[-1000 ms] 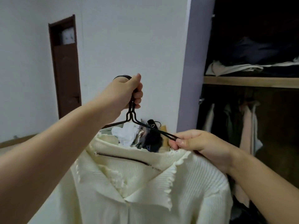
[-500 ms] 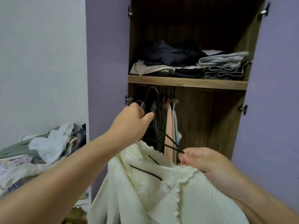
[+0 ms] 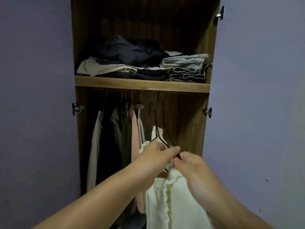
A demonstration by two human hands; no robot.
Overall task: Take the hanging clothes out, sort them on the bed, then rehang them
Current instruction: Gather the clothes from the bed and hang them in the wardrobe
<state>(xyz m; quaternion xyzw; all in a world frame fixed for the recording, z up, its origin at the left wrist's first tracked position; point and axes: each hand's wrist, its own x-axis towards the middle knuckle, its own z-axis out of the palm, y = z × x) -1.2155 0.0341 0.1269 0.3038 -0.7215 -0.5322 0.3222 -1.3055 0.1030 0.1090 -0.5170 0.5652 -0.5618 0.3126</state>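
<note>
Two hands at the open wardrobe (image 3: 200,123): left hand (image 3: 156,160) and right hand (image 3: 191,169) both pinching one black wire hanger (image 3: 160,139) carrying one cream knit top (image 3: 175,199), low in the hanging bay. Second black wire hanger (image 3: 162,111) hooked under the shelf (image 3: 142,84). Roughly five hung garments (image 3: 118,139) at left. Two folded stacks (image 3: 142,65) above.

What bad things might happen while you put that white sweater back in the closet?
The black hanger's hook looks not yet on the rail, so letting go might drop the cream sweater. Both the left hand and right hand pinch one shoulder, so the sweater might slide off. An empty hanger nearby might tangle.
</note>
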